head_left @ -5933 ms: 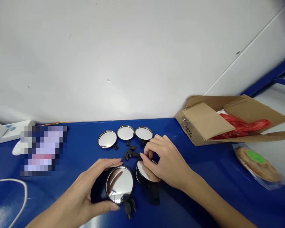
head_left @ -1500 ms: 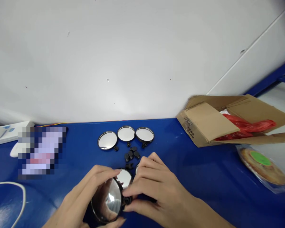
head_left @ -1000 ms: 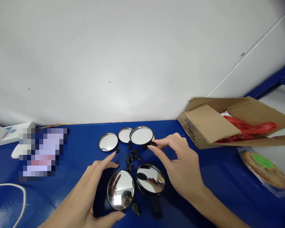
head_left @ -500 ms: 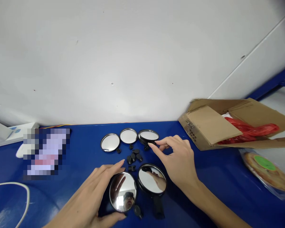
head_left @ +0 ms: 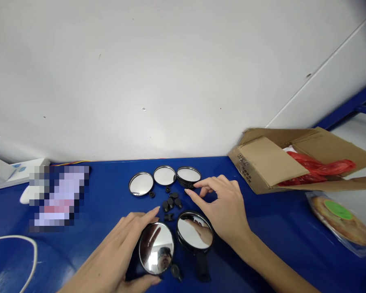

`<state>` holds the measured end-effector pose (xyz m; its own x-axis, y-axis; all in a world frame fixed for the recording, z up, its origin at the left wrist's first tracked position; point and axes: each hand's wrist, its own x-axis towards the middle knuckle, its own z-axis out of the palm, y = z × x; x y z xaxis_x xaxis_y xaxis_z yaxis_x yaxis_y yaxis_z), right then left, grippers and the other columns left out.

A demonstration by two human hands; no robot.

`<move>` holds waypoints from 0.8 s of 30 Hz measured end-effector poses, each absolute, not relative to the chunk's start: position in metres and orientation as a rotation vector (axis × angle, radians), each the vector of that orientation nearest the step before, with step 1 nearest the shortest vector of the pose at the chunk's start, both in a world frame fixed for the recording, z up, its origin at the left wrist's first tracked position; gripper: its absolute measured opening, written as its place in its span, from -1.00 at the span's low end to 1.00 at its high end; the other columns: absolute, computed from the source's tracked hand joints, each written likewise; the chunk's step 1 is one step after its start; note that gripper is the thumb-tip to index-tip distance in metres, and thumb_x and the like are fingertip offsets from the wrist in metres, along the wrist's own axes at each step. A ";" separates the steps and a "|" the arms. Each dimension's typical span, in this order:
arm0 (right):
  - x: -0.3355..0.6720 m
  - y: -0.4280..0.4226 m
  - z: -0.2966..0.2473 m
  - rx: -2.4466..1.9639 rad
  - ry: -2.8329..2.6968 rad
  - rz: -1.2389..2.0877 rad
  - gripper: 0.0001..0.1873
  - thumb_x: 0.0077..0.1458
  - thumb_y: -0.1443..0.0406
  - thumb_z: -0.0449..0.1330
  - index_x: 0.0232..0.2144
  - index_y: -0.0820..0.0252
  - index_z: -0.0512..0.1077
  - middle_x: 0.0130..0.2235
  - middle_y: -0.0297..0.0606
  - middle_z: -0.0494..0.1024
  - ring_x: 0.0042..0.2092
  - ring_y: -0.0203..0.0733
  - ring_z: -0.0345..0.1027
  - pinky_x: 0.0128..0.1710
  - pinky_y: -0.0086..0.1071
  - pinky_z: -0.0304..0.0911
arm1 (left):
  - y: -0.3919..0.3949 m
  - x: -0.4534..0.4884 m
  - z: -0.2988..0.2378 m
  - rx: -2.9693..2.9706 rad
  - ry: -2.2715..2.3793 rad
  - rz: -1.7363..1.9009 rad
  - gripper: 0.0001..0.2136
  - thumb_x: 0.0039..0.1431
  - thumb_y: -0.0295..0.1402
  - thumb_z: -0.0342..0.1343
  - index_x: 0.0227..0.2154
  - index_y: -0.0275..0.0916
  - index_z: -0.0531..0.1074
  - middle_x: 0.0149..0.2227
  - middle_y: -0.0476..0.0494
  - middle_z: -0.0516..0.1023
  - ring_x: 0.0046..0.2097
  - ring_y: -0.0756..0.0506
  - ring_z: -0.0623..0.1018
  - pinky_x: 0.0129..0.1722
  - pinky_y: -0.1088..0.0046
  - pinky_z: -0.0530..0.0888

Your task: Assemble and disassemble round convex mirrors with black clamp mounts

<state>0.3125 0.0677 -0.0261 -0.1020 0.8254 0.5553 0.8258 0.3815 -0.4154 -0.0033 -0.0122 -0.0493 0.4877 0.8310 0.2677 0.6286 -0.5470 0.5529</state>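
Left hand spread around near mirror, right hand at far mirror's knob, grip unclear, forearms cropped

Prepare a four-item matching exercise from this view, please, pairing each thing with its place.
Things
1. left hand
2. right hand
3. red plastic bag
4. white cable

Places
A. in the open cardboard box
B. at the left side of the blue table
C. fingertips at the black fitting of the rightmost back mirror
D. curved around the left front mirror

Right pairs: 1-D, 2-C, 3-A, 4-B.
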 end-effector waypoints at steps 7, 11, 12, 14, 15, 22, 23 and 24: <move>0.307 0.063 -0.014 -1.385 -1.858 0.009 -0.76 0.47 0.25 0.29 -0.33 0.05 0.58 -0.43 -0.39 0.62 -0.32 -0.11 0.45 -0.15 -0.11 0.12 | -0.014 -0.002 -0.041 2.297 1.372 0.715 0.06 0.20 -0.28 0.55 0.65 0.22 0.12 0.31 -0.19 0.73 0.24 -0.45 0.77 0.33 -0.28 0.68; 0.305 0.054 0.000 -1.267 -1.878 0.138 -0.78 0.50 0.26 0.25 -0.27 0.04 0.60 -0.38 -0.38 0.63 -0.29 -0.11 0.45 -0.12 -0.10 0.15 | -0.016 -0.001 -0.031 2.252 1.442 0.812 -0.11 0.26 -0.22 0.54 0.56 0.19 0.25 0.31 -0.16 0.73 0.25 -0.41 0.77 0.32 -0.10 0.70; 0.304 0.051 0.004 -1.225 -1.894 0.226 -0.80 0.51 0.25 0.26 -0.23 0.03 0.62 -0.36 -0.37 0.64 -0.27 -0.11 0.47 -0.10 -0.09 0.18 | -0.017 0.000 -0.028 2.231 1.462 0.842 -0.15 0.27 -0.19 0.54 0.53 0.18 0.28 0.31 -0.16 0.73 0.25 -0.40 0.77 0.32 -0.07 0.71; 0.302 0.044 0.012 -1.132 -1.912 0.508 -0.87 0.50 0.20 0.29 -0.12 0.00 0.65 -0.29 -0.37 0.67 -0.21 -0.10 0.52 -0.06 -0.10 0.25 | -0.019 0.002 -0.023 2.165 1.516 0.898 -0.23 0.26 -0.14 0.54 0.46 0.16 0.33 0.28 -0.13 0.73 0.23 -0.37 0.79 0.27 0.02 0.74; 0.301 0.041 0.015 -1.079 -1.912 0.671 -0.89 0.49 0.18 0.32 -0.06 -0.02 0.66 -0.25 -0.37 0.69 -0.18 -0.10 0.55 -0.04 -0.12 0.29 | -0.019 0.002 -0.021 2.130 1.539 0.924 -0.25 0.25 -0.11 0.55 0.42 0.15 0.35 0.26 -0.11 0.73 0.22 -0.35 0.79 0.23 0.07 0.76; 0.294 0.024 0.020 -0.808 -2.121 0.704 -0.75 0.31 0.16 0.61 -0.08 0.00 0.66 -0.20 -0.45 0.69 -0.18 -0.22 0.55 0.04 -0.18 0.26 | -0.018 0.003 -0.018 2.200 1.461 1.081 -0.34 0.25 -0.04 0.56 0.30 0.03 0.42 0.14 -0.17 0.72 0.09 -0.32 0.82 0.06 0.18 0.83; 0.293 0.023 0.019 -0.785 -2.139 0.644 -0.76 0.32 0.17 0.60 -0.11 0.03 0.65 -0.21 -0.45 0.68 -0.19 -0.24 0.54 0.00 -0.19 0.25 | -0.018 0.003 -0.018 2.209 1.459 1.093 -0.35 0.26 -0.03 0.56 0.30 0.03 0.43 0.15 -0.18 0.72 0.09 -0.32 0.82 0.06 0.17 0.83; 0.292 0.023 0.019 -0.767 -2.157 0.593 -0.77 0.34 0.17 0.59 -0.13 0.06 0.63 -0.22 -0.45 0.68 -0.20 -0.25 0.53 -0.04 -0.19 0.23 | -0.019 0.003 -0.019 2.205 1.465 1.103 -0.36 0.26 -0.03 0.56 0.29 0.03 0.44 0.15 -0.18 0.71 0.10 -0.32 0.81 0.06 0.17 0.83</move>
<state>0.2919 0.0230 0.0188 -0.5329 0.6826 0.5001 0.3308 0.7120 -0.6193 0.0029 -0.0185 -0.0190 0.1973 0.8750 0.4421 0.6671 -0.4503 0.5935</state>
